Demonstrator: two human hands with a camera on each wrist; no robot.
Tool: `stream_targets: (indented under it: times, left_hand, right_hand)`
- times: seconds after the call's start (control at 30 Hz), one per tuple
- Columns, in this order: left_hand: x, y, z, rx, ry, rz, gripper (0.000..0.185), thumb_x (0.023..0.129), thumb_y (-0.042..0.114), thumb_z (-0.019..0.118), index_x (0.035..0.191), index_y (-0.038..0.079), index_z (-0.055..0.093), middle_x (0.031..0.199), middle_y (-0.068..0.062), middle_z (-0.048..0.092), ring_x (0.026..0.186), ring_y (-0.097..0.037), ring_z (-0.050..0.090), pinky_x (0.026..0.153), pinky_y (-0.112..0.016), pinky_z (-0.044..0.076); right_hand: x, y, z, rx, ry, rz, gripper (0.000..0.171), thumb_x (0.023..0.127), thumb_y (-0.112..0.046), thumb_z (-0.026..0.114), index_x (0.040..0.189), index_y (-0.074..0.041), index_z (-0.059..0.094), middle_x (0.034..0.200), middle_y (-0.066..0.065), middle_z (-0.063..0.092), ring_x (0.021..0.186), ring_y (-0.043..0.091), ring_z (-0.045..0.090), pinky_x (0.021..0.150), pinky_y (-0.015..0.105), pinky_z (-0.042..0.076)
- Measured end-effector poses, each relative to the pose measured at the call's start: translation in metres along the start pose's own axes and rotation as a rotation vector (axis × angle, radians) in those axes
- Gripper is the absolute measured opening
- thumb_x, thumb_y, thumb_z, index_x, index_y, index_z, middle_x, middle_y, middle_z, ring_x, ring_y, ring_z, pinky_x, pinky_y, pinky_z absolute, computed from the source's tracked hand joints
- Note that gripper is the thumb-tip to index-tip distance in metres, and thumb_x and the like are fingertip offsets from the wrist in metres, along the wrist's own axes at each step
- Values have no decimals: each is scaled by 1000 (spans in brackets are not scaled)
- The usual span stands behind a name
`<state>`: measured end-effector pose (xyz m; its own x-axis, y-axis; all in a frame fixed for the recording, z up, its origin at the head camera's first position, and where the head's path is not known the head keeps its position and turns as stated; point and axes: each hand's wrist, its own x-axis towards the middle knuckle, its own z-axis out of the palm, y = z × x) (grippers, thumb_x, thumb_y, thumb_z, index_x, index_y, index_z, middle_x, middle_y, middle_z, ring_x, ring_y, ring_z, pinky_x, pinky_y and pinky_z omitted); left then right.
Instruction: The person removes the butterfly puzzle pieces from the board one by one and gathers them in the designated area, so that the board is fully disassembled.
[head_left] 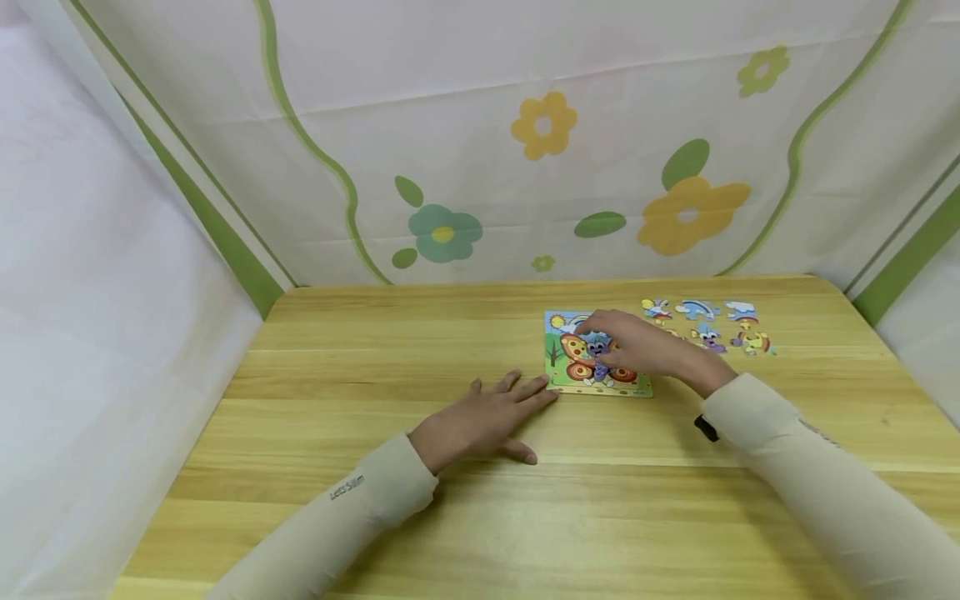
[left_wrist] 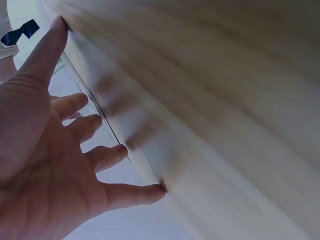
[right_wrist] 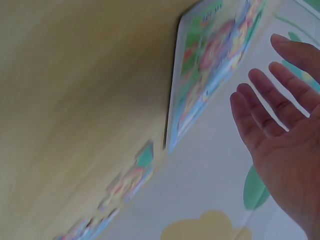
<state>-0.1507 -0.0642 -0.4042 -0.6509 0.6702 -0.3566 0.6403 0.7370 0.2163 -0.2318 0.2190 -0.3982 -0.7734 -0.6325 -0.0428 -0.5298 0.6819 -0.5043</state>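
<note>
A jigsaw board (head_left: 557, 375) with a butterfly picture lies on the wooden table. My left hand (head_left: 480, 419) rests on the tabletop with fingers spread, its fingertips right at the board's near left corner. The left wrist view shows that hand's fingertips (left_wrist: 162, 189) on the wood and nothing in the palm. Over the board is my right hand (head_left: 637, 343), covering part of the picture. In the right wrist view its loosely bent fingers (right_wrist: 272, 102) hold nothing and stand apart from the board.
Several loose jigsaw pieces (head_left: 697, 310) lie in rows to the right of the board. Behind the table (head_left: 375, 367) hangs a white curtain (head_left: 465, 142) with printed flowers, and white cloth also hangs at the left and right sides.
</note>
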Motion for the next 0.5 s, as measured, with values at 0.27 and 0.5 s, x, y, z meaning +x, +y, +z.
stream_targets:
  times: [0.27,0.5]
  left_hand:
    - [3,1,-2,-29,-17,-11,93,94,58,67,169,32,18,178,10,11,164,-33,16,119,-73,31]
    - [4,2,-4,-44,-24,-23,94,93,57,69,169,32,19,177,11,12,164,-32,15,119,-72,30]
  right_hand:
    - [13,-3,16,17,-65,-104,38,96,4,69,132,-8,68,137,14,67,131,39,60,105,59,51]
    - [14,-3,21,-11,-52,-130,41,92,6,72,130,-11,71,134,9,70,132,39,59,111,63,45]
